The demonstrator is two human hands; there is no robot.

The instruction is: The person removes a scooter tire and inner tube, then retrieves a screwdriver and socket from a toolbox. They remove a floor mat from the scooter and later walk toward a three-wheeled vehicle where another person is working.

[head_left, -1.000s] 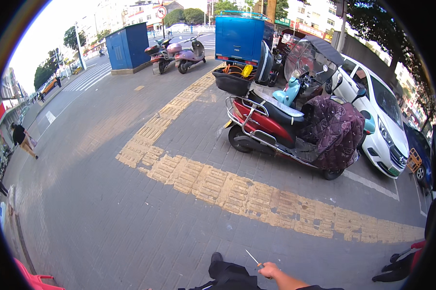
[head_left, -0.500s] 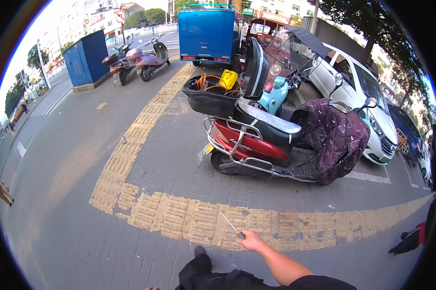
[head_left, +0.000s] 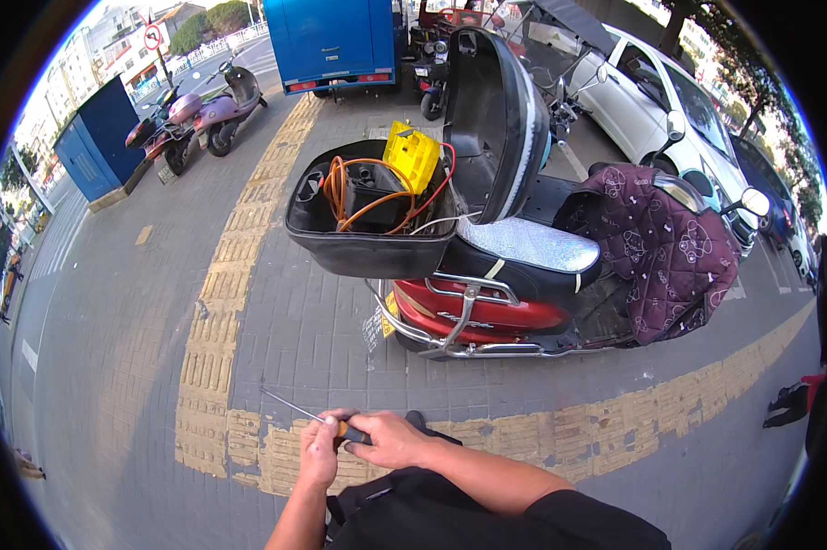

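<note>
My right hand (head_left: 390, 439) is closed around the orange and dark handle of a screwdriver (head_left: 352, 433), in front of my body. Its thin metal shaft points up and to the left. My left hand (head_left: 320, 449) is closed at the front of the handle, where the shaft begins. Ahead stands a red scooter (head_left: 487, 312) with an open black top box (head_left: 367, 252) at its rear. In the box lie a coiled orange cable (head_left: 338, 197), thinner red wires and a yellow plastic case (head_left: 412, 156). The raised lid (head_left: 491, 128) leans toward the seat.
A quilted purple cover (head_left: 661, 247) hangs over the scooter's front. Yellow tactile paving (head_left: 207, 367) crosses the grey pavement. Beyond are a blue cargo vehicle (head_left: 331, 41), a blue cabinet (head_left: 102, 147), a pink scooter (head_left: 225, 105) and a white car (head_left: 647, 101). A person's leg shows at far right.
I have come closer to the scooter and its top box. My left hand has come up onto the screwdriver, and my right hand has shifted left with it.
</note>
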